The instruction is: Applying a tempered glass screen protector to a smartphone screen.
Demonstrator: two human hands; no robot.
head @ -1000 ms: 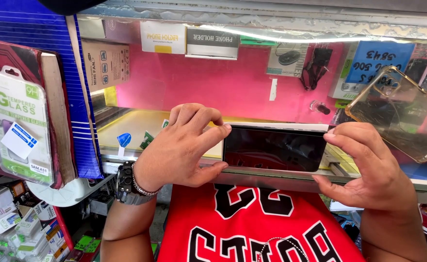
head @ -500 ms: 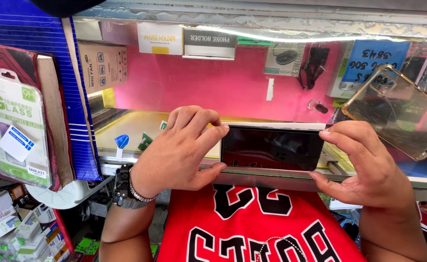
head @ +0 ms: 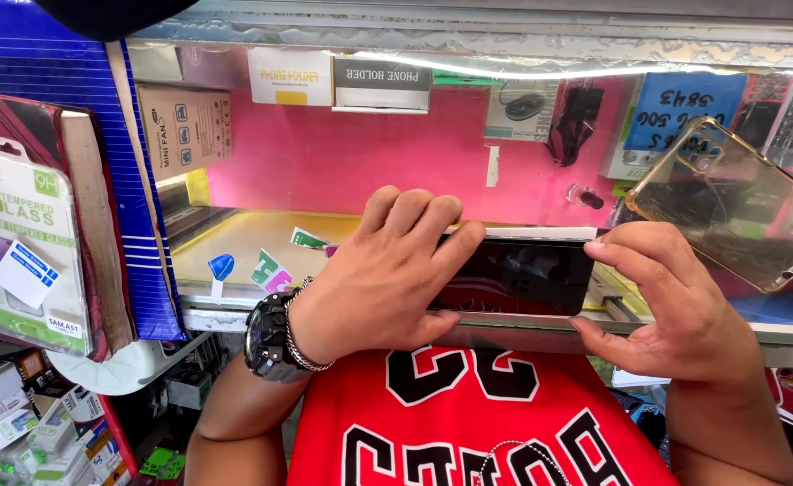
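So, one dark phone (head: 522,274) lying flat on its long side on the glass-topped bench (head: 234,236), right at the near edge by the metal rim. Both hands are on it. The left hand (head: 383,274) is spread flat over the phone's left end, fingers pressing down on top and thumb tucked under the near edge. The right hand (head: 675,310) pinches the right end, index finger on the far corner and thumb at the near corner, so narrow grip, not a full wrap. There's a black watch (head: 266,335) and a chain bracelet on the left wrist.

One clear phone case (head: 729,202) sits tilted just beyond the right hand, not touching it as far as I can see. A few little stickers (head: 270,268) lie on the glass to the left of the phone, three or four, hard to count exactly.

The showcase behind works like one big container with a pink back wall (head: 351,153): inside there's one brown cardboard box (head: 185,126), two small boxed items up top, and some hanging accessories on the right that I can't make out well. At far left hangs one screen-protector pack (head: 23,247).

Room-wise, the glass left of the phone is mostly open; the right side is crowded by the case.
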